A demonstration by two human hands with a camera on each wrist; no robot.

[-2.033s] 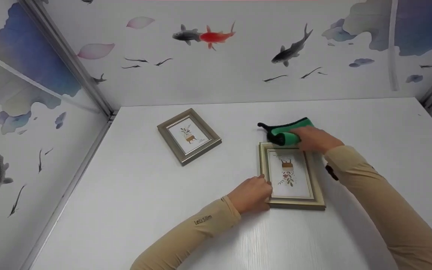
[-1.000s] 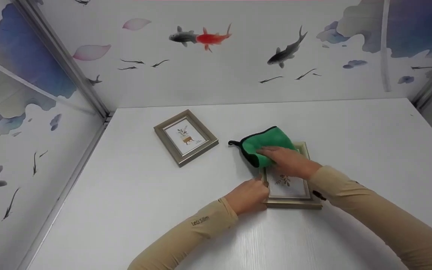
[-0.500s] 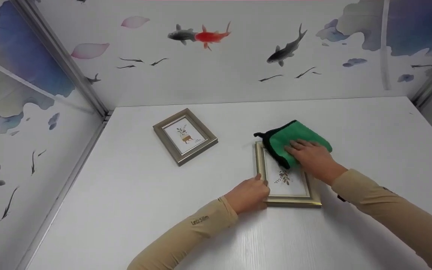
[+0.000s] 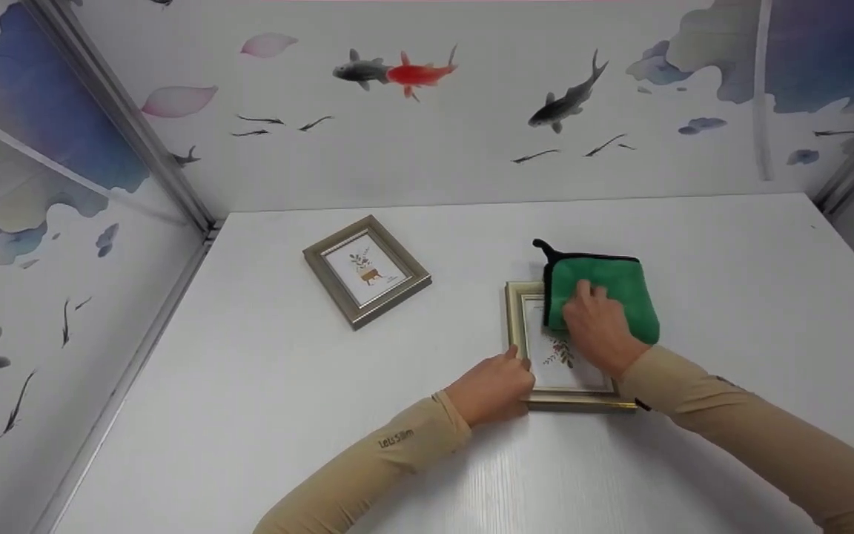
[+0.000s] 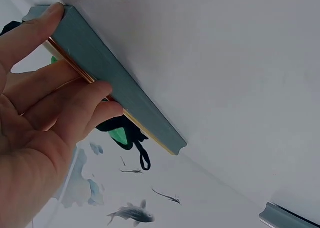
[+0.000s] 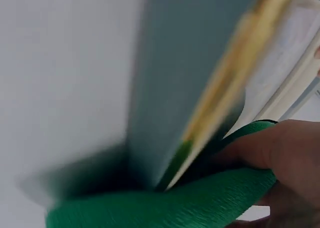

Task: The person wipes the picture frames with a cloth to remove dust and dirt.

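Note:
A gold-rimmed picture frame (image 4: pixel 583 398) lies on the white table, its plant print upside down in the head view. My left hand (image 4: pixel 490 389) holds its left edge; in the left wrist view the thumb lies at one corner of the frame's side (image 5: pixel 120 75) and the fingertips touch its edge. A green cloth (image 4: pixel 608 273) with black trim and a loop covers the frame's top right part. My right hand (image 4: pixel 601 326) grips the cloth with bent fingers and presses it there. In the right wrist view the cloth (image 6: pixel 170 208) sits against the blurred frame side (image 6: pixel 185 62).
A second, similar picture frame (image 4: pixel 368 271) lies turned at an angle on the table (image 4: pixel 249 415), left of the first. Walls (image 4: pixel 427 163) printed with fish and petals rise behind and to the left. A metal rail (image 4: pixel 130 119) runs up the left corner.
My right hand has carried the cloth from the frame's top edge leftward past its corner, then back right over the top right part. The left hand has stayed on the frame's left edge.

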